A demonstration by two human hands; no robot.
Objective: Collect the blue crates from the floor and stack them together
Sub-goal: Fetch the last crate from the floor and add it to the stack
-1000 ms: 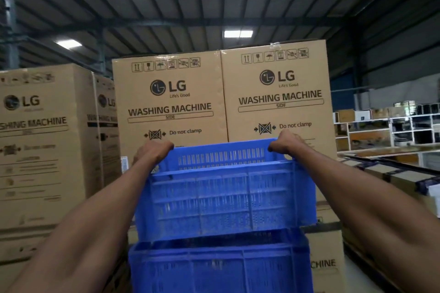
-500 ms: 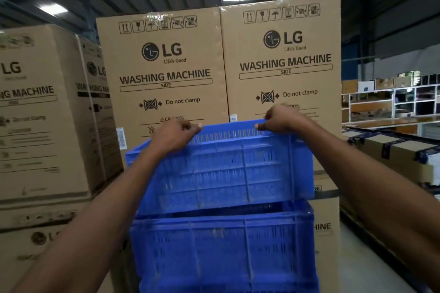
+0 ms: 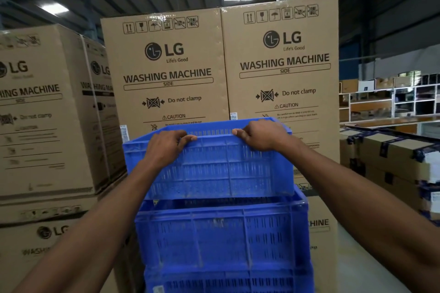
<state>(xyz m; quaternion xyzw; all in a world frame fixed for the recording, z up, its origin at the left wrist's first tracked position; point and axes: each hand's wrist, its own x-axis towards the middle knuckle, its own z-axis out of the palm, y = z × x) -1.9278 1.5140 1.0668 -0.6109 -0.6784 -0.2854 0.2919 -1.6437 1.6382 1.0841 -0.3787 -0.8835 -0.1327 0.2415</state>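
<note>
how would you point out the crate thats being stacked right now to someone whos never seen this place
Find the two tall LG washing machine boxes straight ahead. In front of them stands a pile of blue crates. The top crate is the one gripped at its near rim by the left hand and right hand, sitting askew.

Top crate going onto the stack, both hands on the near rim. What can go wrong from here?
1. The top crate sits offset left of the crate below and looks tilted; it may jam or seat crooked.
2. Left hand and right hand grip only the near rim, so the far side could drop or swing.
3. A lopsided stack might lean into the washing machine boxes.
</note>
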